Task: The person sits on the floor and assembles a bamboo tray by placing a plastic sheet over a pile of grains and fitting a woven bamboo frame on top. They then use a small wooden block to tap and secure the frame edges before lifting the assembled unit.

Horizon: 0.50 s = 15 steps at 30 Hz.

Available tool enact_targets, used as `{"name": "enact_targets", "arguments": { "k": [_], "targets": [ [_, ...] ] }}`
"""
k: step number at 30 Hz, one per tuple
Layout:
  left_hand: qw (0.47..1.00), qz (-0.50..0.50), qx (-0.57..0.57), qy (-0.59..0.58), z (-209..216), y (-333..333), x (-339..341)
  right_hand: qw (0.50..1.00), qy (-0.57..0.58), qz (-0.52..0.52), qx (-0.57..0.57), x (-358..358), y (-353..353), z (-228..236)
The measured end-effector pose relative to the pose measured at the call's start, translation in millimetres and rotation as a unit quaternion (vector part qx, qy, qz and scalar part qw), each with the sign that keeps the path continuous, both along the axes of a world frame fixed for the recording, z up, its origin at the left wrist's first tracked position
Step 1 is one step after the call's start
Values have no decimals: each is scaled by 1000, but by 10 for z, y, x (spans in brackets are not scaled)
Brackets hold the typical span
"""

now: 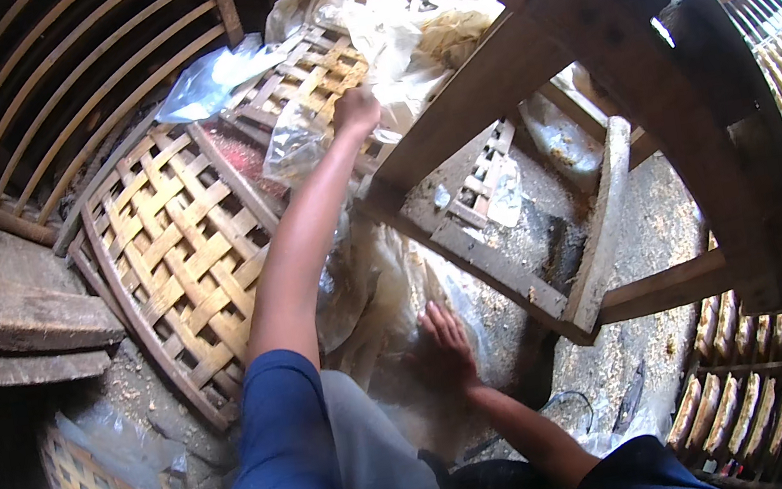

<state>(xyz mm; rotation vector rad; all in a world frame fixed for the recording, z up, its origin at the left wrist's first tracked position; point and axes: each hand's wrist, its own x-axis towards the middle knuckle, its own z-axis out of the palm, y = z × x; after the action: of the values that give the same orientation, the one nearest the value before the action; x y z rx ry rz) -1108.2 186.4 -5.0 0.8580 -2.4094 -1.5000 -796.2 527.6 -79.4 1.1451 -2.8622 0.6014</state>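
My left hand (357,111) is stretched far forward, its fingers curled closed at a crumpled clear plastic sheet (388,58), which it seems to grip. Fingers apart, my right hand (448,342) lies palm down on a brownish, cloudy plastic sheet (373,293) close to my knees. Beneath and left of my left forearm is a woven bamboo panel (176,241) in a wooden frame. A second woven panel (309,69) sits partly under the plastic by my left hand. What lies beneath the near sheet is hidden.
A big tilted wooden frame (571,25) with crossbars stands right of my hands. Racks of pale slabs (764,406) line the right side. A slatted wooden rack (98,76) rises far left, above thick boards (15,301). Pale crumbs litter the floor (660,321).
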Motion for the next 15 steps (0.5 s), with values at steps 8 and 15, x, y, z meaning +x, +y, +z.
{"name": "enact_targets", "arguments": {
  "k": [8, 15],
  "targets": [
    [956, -33, 106, 273, 1590, 316, 194, 997, -48, -50, 21, -57, 143, 83],
    [917, 3, 100, 387, 2319, -572, 934, 998, -41, -37, 12, -40, 86, 110]
  ]
}}
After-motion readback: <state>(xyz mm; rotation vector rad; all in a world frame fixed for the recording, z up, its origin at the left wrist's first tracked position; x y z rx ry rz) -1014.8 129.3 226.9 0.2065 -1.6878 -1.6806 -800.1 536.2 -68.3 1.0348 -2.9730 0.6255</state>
